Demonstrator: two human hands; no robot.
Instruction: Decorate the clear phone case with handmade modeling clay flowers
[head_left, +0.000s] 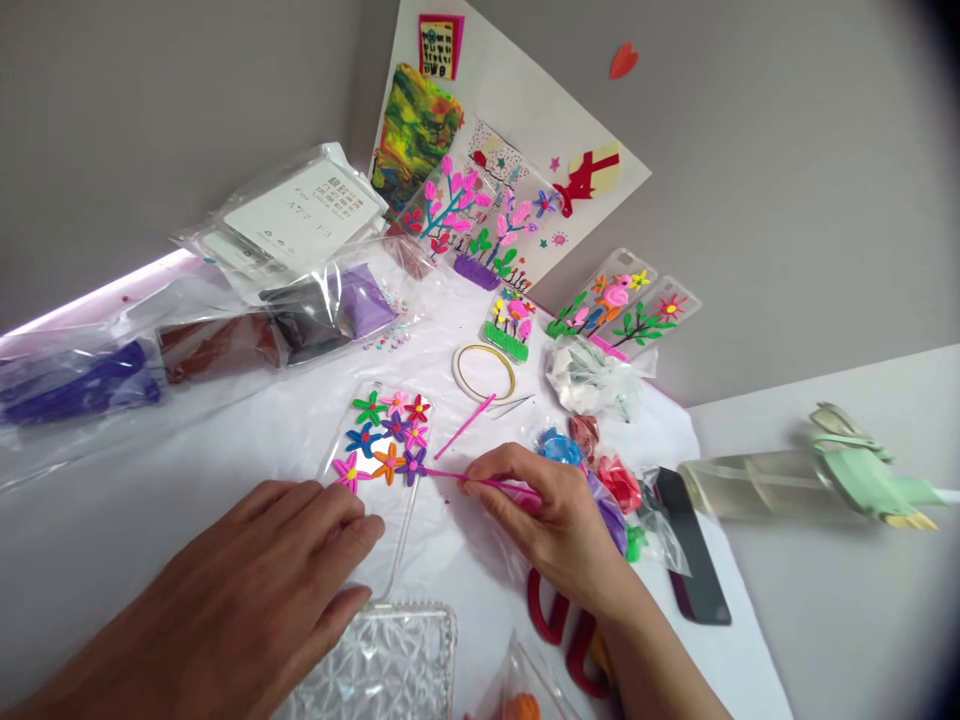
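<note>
A clear phone case [391, 555] lies on the white-covered table, its upper part set with several coloured clay flowers [389, 463]. My left hand [289, 560] rests palm down over the case's left side, fingers loosely bent and thumb apart. Between the thumb and fingers of my right hand [555, 520] is a thin pink clay modelling tool [447, 474]. Its tip reaches the purple flower [412, 466] at the case's right edge. Another pink modelling tool [465, 426] lies just beyond. Part of the case is hidden under my left hand.
Bagged clay [217, 345] lies at the left. Opened clay packets [619, 485], a black phone [694, 550] and red-handled scissors [547, 610] sit at the right. A textured clear case [382, 660] is in front. Behind are a tape roll [485, 373] and decorated cases [607, 295].
</note>
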